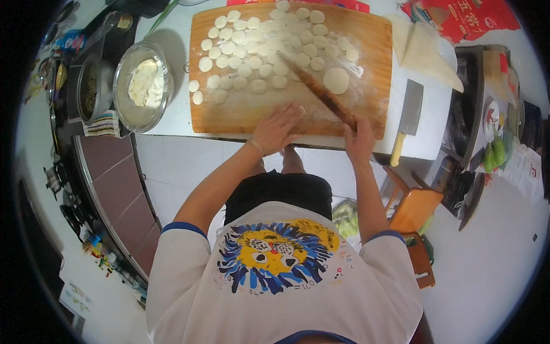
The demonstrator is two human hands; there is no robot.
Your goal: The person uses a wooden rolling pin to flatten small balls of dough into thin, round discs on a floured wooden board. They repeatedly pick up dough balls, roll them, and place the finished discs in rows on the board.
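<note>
In the head view, the left hand [279,127] lies palm down at the near edge of the wooden board [229,117], its fingers [295,110] stretched out and nearly flat, gripping nothing that shows (whether something sits under the palm, I cannot tell); the right hand [359,139] has its fingers closed around the near end of a brown rolling pin [323,94], which slants away to the left across the board, its far tip among the small dough rounds [244,70]; one larger, flattened dough disc [336,81] lies just right of the pin, on the floured wood; the small rounds spread over the far and left parts of the board; the board rests on a white surface [435,117]; right of it lies a cleaver [411,109], handle toward the person; left of it stands a clear bowl [168,83] holding a pale, doughy mass [145,83].
</note>
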